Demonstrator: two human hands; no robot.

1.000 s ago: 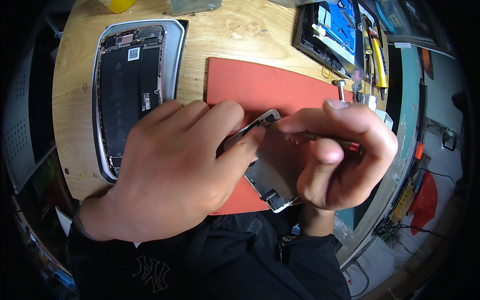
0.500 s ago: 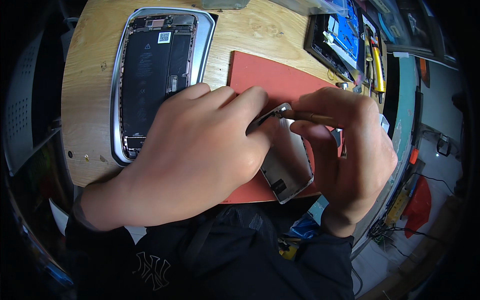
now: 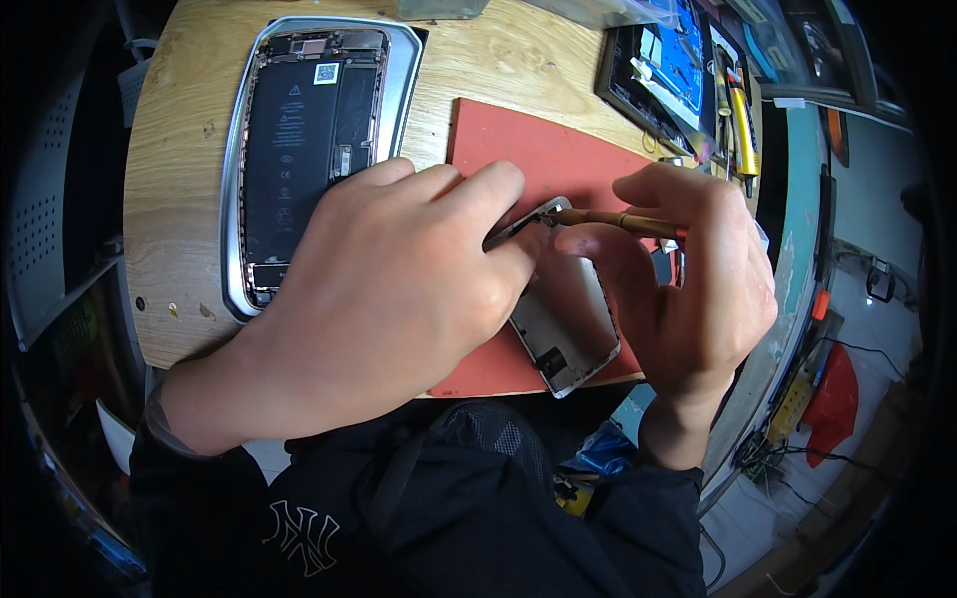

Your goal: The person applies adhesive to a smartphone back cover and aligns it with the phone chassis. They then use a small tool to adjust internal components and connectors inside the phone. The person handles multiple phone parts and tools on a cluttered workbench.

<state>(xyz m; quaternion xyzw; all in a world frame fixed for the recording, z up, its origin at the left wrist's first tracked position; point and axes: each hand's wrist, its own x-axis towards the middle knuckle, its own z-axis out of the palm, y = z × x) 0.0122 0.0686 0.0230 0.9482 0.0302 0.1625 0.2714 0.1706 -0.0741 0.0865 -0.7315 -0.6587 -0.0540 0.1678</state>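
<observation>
Left hand (image 3: 399, 289) is pressing down on the detached phone screen panel (image 3: 563, 324) on the red mat (image 3: 528, 159) near the desk's front edge, right hand (image 3: 688, 289) pinching a thin brown-handled tool (image 3: 618, 220) at the panel's top corner.

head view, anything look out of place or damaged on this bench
Nothing looks spilled or broken. The opened phone body lies flat with its insides bare. The screen panel on the red mat overhangs the mat's near edge, pinned by the left hand.
</observation>
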